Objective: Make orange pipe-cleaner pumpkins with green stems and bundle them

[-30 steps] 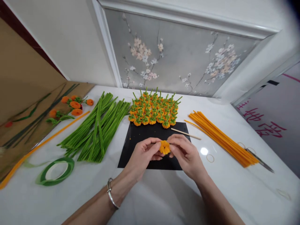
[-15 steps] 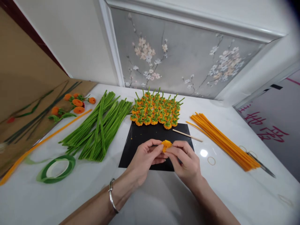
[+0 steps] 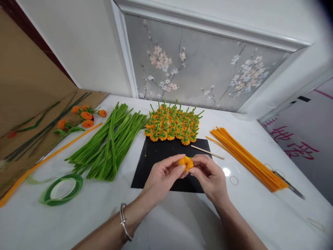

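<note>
An orange pipe-cleaner flower (image 3: 186,162), its petals facing up, is pinched between both hands above a black mat (image 3: 143,170). My left hand (image 3: 166,173) grips it from the left with thumb and fingers. On the other side, the thumb and fingertips of my right hand (image 3: 210,175) press its edge. Behind the mat stand several finished orange flowers (image 3: 173,125), heads down with green stems up. A thin wooden stick (image 3: 206,152) lies across the mat's right edge.
Green pipe cleaners (image 3: 109,146) lie in a pile at left, near a green tape roll (image 3: 62,189). Orange pipe cleaners (image 3: 247,158) lie at right over scissors (image 3: 295,189), beside a rubber band (image 3: 233,180). Orange flowers on brown paper (image 3: 87,116) are at far left.
The flower has turned so its open petals and centre show more. My right hand has shifted slightly right, its fingers now at the flower's edge.
</note>
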Tool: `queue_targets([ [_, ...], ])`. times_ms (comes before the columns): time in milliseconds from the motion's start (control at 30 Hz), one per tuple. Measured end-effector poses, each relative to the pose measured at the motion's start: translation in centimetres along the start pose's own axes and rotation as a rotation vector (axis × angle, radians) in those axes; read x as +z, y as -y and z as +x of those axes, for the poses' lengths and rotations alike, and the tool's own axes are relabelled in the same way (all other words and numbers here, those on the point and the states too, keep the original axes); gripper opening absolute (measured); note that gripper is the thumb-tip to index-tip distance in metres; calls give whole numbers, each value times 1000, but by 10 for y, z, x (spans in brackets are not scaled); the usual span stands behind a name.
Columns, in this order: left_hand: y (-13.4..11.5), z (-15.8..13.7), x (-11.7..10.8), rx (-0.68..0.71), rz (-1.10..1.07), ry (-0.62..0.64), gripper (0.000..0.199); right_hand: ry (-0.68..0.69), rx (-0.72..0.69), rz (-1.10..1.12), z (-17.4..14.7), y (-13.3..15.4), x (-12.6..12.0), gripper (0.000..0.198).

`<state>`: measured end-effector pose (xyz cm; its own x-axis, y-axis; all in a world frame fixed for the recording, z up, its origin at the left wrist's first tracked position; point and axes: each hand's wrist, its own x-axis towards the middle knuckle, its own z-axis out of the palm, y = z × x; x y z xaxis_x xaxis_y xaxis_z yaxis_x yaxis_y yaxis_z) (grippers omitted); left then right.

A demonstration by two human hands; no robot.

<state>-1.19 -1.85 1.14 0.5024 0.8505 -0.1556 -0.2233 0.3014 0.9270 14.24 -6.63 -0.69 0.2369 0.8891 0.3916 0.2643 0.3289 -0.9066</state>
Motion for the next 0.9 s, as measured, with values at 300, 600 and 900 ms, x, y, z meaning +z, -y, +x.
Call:
queue_targets([
  [300,0,-7,0,176,364,84,40,85,241,430,1,-1,1,13],
  [600,5,-7,-5,399,640,90,40,36,154,372,1,7,4,18],
  [900,3,-9,-2,386,638,23,33,-6,31,199,4,3,0,28],
])
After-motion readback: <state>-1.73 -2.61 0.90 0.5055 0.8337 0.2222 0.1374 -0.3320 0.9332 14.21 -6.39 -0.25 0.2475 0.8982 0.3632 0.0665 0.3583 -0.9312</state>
